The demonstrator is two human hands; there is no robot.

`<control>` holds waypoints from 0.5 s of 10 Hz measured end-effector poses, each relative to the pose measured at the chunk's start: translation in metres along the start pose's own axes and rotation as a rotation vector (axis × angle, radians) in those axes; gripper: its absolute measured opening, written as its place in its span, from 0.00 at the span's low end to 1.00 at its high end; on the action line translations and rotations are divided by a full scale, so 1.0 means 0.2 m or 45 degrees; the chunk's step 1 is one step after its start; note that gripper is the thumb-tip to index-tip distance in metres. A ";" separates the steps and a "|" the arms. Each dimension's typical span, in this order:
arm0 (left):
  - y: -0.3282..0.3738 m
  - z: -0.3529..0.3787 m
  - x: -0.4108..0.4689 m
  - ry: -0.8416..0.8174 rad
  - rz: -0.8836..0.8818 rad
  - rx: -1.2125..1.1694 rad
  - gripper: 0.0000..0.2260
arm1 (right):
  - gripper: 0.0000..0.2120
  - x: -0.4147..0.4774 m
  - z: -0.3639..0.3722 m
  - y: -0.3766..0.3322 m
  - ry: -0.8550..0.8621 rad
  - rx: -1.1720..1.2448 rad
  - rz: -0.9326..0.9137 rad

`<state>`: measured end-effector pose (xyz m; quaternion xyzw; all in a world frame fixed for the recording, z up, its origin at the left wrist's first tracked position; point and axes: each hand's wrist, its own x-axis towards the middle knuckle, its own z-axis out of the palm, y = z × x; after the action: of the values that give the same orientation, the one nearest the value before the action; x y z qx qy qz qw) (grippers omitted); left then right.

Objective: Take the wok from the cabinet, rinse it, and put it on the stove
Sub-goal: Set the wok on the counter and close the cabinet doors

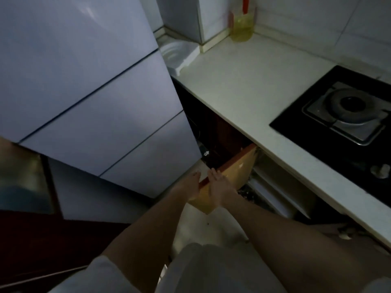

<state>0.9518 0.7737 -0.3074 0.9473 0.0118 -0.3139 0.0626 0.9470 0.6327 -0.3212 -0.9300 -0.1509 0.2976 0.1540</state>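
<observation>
Pale blue-grey panels of a refrigerator (84,92) filled the left half of the view, split by dark seams. To its right ran a white countertop (254,81) that reached back to a tiled wall. A black glass stove (317,140) was set into the counter at the right, with a round burner (352,106) sitting in a steel pan and a pale knob (380,171) near the front edge.

Below the counter the cabinet (275,187) stood open. Its door (237,170) swung out toward the person, showing a yellowish wooden inner face and a reddish-brown top edge. Inside, the shadow revealed only pale slanted racks and some dark clutter. The wok could not be made out there or anywhere else in the frame, so its place could not be told.

A white moulded tray (179,53) lay in the back corner between the refrigerator and the counter. A bottle of yellow oil (242,28) with a red handle stood against the wall tiles.

Both bare forearms reached forward and down to the door. The right hand (220,187) lay flat on the door's inner face, fingers straight and together, tips at the top edge. The left hand (193,183) rested against the outer side of the same edge, just beside the right one. Its fingers looked extended rather than curled, though the dim light blurred them. Neither hand held anything.
</observation>
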 end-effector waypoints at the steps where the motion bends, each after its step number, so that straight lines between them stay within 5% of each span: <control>1: 0.04 -0.07 0.04 -0.085 0.106 -0.027 0.21 | 0.40 -0.01 -0.04 0.05 -0.104 -0.143 0.022; 3: 0.04 -0.13 0.25 -0.142 0.285 -0.117 0.19 | 0.35 -0.01 0.01 0.04 -0.001 -0.162 0.125; 4: -0.02 -0.08 0.34 -0.155 0.329 -0.021 0.28 | 0.34 -0.02 0.04 -0.02 -0.028 -0.131 0.261; 5: 0.03 -0.14 0.32 -0.285 0.381 0.085 0.18 | 0.31 -0.03 0.09 -0.07 -0.012 -0.105 0.403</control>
<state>1.0202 0.7710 -0.3225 0.8993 -0.1465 -0.4046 0.0781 0.9290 0.6457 -0.3260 -0.9463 -0.0151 0.3159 0.0663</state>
